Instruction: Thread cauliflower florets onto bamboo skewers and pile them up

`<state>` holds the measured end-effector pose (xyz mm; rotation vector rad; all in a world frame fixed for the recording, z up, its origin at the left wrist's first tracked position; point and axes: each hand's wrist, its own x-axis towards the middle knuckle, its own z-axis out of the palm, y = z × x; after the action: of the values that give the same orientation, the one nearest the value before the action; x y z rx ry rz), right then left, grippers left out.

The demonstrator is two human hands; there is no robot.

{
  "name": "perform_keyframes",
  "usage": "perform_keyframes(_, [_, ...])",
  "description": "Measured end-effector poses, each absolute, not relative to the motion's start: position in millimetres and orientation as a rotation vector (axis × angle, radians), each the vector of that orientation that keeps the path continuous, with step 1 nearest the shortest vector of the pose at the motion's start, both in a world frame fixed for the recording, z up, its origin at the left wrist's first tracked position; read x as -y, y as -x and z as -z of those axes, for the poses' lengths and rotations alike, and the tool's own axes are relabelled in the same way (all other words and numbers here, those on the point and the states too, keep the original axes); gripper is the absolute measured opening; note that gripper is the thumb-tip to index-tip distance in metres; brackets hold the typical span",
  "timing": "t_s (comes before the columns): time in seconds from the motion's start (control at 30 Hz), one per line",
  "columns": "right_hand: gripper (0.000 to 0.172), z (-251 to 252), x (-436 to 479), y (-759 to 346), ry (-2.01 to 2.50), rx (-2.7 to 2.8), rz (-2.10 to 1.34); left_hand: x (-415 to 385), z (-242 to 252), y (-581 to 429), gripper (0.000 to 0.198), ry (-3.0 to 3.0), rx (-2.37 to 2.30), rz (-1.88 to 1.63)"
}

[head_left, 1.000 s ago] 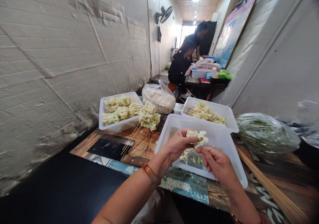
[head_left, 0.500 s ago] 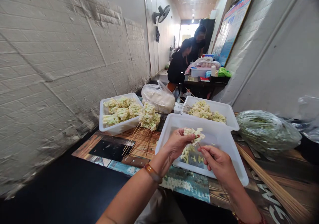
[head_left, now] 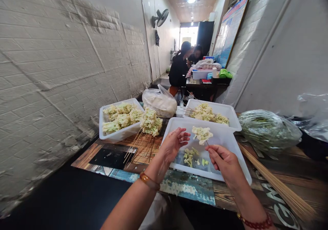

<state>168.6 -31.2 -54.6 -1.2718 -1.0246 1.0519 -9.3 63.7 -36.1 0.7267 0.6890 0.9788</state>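
Floret (head_left: 202,134): pale cauliflower stuck on the tip of a skewer (head_left: 207,143), held in the air over the near tub (head_left: 227,139), between the two hands.
Wall (head_left: 64,69): scuffed white brick, running along the far left.
Left tub (head_left: 116,135): white, at the left end of the counter (head_left: 179,188), heaped with cauliflower.
Stack (head_left: 151,121): threaded sticks leaning on that tub's right rim, bare ends fanned out over the wood.
Bag (head_left: 160,102): clear plastic with white contents, behind the stack.
Left hand (head_left: 173,144): open, fingers spread, holding nothing; over the near tub's left rim, close to the floret but apart from it.
People (head_left: 179,68): two in dark tops at a far counter (head_left: 202,83) down the corridor.
Scraps (head_left: 189,155): a few greenish bits on the near tub's floor, below the floret.
Right hand (head_left: 224,163): thumb and forefinger pinched on the skewer's shaft, over the tub's front part.
Far tub (head_left: 232,113): white, behind the near one, with more cauliflower and sticks poking out.
Greens (head_left: 269,129): a full clear bag, right of the tubs.
Bundle (head_left: 279,189): bare sticks lying slantwise at the counter's right end.
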Motion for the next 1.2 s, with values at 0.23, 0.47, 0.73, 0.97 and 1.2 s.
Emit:
perform_keyframes(0.23, [0.04, 60.3, 29.6, -171.6, 1.25, 0.972, -1.07, -61.9, 38.0, 9.4, 0.032, -0.735, -0.735, -0.997])
perform_keyframes(0.47, [0.037, 61.1, 30.8, -170.5, 1.27, 1.035, -1.046, -61.9, 31.4, 3.7, 0.039, -0.796, -0.714, -0.967])
perform_keyframes(0.73, [0.041, 62.9, 34.6, -170.1, 1.386, 1.246, -0.909, -55.4, 18.0, -15.1, 0.045, -0.904, -0.608, -0.934])
perform_keyframes(0.97, [0.043, 58.6, 37.4, -170.1, 1.414, 1.296, -0.902, -52.9, 18.3, -17.1, 0.036, -0.989, -0.617, -0.893])
perform_keyframes(1.2, [0.04, 59.1, 37.0, -172.4, 1.378, 1.253, -0.944, -60.1, 18.9, -17.4, 0.031, -0.937, -0.595, -0.925])
